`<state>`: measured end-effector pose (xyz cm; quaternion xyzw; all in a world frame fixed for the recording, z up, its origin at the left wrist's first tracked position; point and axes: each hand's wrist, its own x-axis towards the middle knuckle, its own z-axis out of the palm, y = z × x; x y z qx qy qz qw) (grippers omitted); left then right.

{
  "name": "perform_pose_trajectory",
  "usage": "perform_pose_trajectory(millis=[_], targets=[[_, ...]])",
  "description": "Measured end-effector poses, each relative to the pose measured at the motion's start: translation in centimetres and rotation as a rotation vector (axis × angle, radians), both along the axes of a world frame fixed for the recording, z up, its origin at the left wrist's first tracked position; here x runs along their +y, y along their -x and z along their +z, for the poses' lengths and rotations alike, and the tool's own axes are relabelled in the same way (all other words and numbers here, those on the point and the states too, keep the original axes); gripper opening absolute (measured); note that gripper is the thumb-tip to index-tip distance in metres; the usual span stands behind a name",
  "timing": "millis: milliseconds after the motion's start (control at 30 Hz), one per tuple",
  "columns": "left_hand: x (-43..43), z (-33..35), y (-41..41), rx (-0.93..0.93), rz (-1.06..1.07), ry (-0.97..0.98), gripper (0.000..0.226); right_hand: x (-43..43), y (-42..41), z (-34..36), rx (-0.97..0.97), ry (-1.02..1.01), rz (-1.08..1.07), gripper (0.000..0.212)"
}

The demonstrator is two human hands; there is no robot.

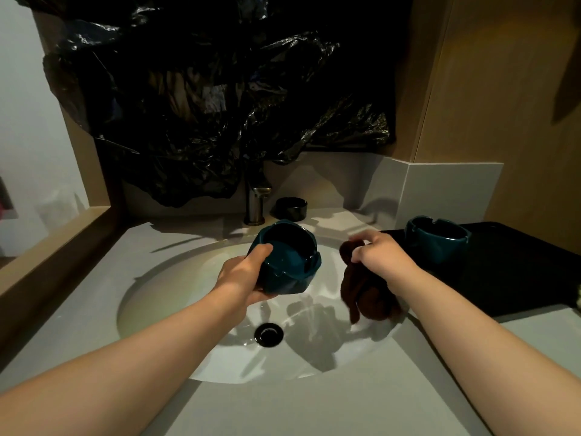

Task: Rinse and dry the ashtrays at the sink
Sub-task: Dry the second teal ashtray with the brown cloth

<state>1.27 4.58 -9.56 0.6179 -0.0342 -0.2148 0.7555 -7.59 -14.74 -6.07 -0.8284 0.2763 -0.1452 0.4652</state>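
Gripping the dark teal ceramic ashtray (287,258) by its side wall, the left hand (242,278) is holding it over the white oval sink basin (176,294), open mouth tilting toward the person. The right hand (383,251) is pinching a bunched brown cloth (367,297) just right of the ashtray, apart from it, and is judged best placed to wipe the bowl.

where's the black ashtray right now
In the head view the black ashtray sits on the counter behind the sink, just right of the faucet.

No text, label, brand mark, number or sign is legible on the ashtrays (287,259), cloth (364,297), sink (176,297), tap (255,202) or worktop (283,410).
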Motion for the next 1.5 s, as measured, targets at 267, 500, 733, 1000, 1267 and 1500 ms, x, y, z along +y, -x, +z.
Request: perform_pose_trajectory(millis=[267,500,733,1000,1267,1500], targets=[[-0.4,0.3,1.2,0.045,-0.170,0.223,0.035,2.2,-0.9,-1.0,0.173,-0.367,0.261,0.061],[0.2,-0.1,1.0,-0.042,-0.406,0.033,0.032,-0.1,-0.7,-0.4,0.126,-0.282,0.189,0.038],[0.3,0.0,0.7,0.026,-0.546,-0.150,0.055,-0.2,-0.3,0.0,0.335,-0.288,0.335,0.018],[0.6,0.2,1.2,0.072,-0.667,-0.152,0.044,-0.4,-0.3,-0.1,0.434,-0.268,0.430,0.029],[0.6,0.1,1.1,0.126,-0.597,-0.117,0.039,-1.7,0.0,0.3,0.292,-0.441,0.373,0.057],[0.2,0.3,1.2,0.070,-0.376,-0.006,0.015,-2.6,0.4,0.7,0.037,-0.882,0.127,0.034]])
